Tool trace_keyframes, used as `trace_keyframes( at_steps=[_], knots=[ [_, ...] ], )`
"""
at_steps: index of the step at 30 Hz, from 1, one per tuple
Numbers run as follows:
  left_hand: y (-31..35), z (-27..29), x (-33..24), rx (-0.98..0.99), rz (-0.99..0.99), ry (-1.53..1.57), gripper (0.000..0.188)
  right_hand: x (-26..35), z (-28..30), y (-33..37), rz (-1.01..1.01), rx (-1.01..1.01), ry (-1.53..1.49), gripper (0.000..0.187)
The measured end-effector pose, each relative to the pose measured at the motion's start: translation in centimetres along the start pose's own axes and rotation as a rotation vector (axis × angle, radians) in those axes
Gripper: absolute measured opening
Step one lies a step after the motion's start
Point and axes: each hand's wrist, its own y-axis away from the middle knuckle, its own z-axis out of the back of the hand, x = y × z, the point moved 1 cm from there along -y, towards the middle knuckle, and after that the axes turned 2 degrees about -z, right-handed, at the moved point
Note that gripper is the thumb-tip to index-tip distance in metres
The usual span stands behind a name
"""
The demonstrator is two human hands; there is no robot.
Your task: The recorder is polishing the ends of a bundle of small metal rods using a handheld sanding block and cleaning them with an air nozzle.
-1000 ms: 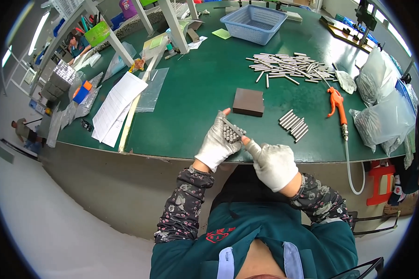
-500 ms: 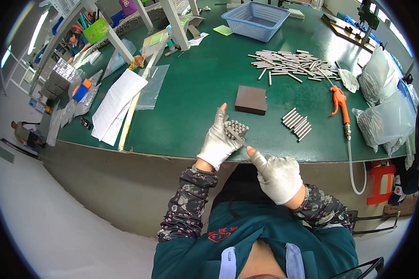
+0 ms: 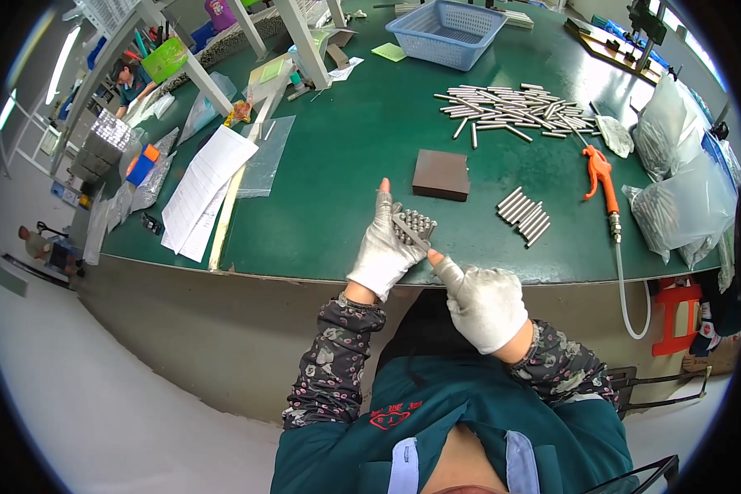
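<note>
My left hand [image 3: 384, 245], in a white glove, grips a bundle of short grey metal rods [image 3: 412, 225] over the near edge of the green table [image 3: 337, 156]. My right hand [image 3: 482, 301], also gloved, pinches one thin metal rod [image 3: 409, 230] and lays its tip across the ends of the bundle. A row of several loose rods [image 3: 524, 216] lies on the table just right of my hands. A dark brown block [image 3: 441, 174] sits beyond them.
A big scatter of metal rods [image 3: 510, 107] lies further back, before a blue basket [image 3: 458, 31]. An orange air gun [image 3: 601, 177] with a hose and clear bags of parts [image 3: 687, 206] are at right. Papers [image 3: 206, 189] lie at left.
My right hand has drawn back toward my body and lower. The left hand still grips the bundle, raised slightly over the table edge.
</note>
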Motion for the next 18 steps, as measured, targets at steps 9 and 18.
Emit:
trace_keyframes(
  at_steps=[9, 18],
  knots=[
    [0.0, -0.1, -0.3, -0.004, 0.024, 0.02, 0.106, -0.6, 0.3, -0.4, -0.009, -0.021, 0.007, 0.05],
    [0.2, 0.4, -0.9, -0.013, 0.029, -0.046, 0.105, -6.3, 2.2, -2.8, 0.275, 0.148, 0.213, 0.043]
  ],
)
